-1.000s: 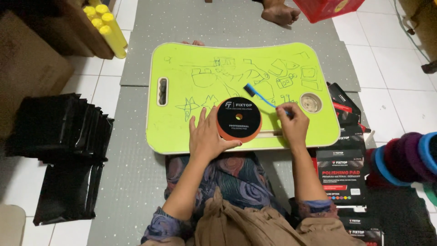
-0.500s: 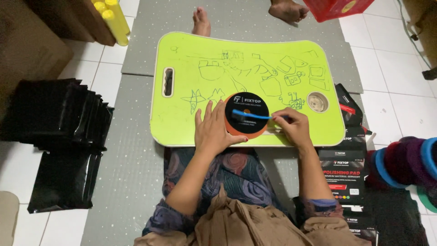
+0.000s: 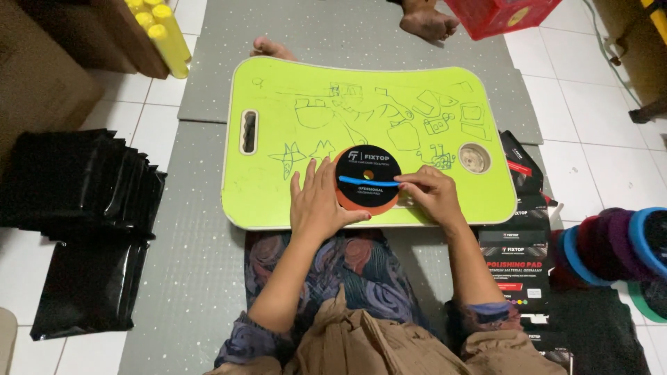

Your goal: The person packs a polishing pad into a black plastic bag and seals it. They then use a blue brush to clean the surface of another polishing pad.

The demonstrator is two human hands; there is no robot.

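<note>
Both your hands meet at the round black-faced orange foam pad [image 3: 367,180]: left hand [image 3: 319,205] spread flat beside it, right hand [image 3: 432,194] pinching the thin blue stick [image 3: 368,181] (lying crosswise).

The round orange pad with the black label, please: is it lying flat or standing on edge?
Flat: the round orange pad lies label-up on the lime-green lap tray.

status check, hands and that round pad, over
Left hand flat on round black-and-orange pad. Right hand pinching blue stick across it. Nothing in the way on green tray.
</note>
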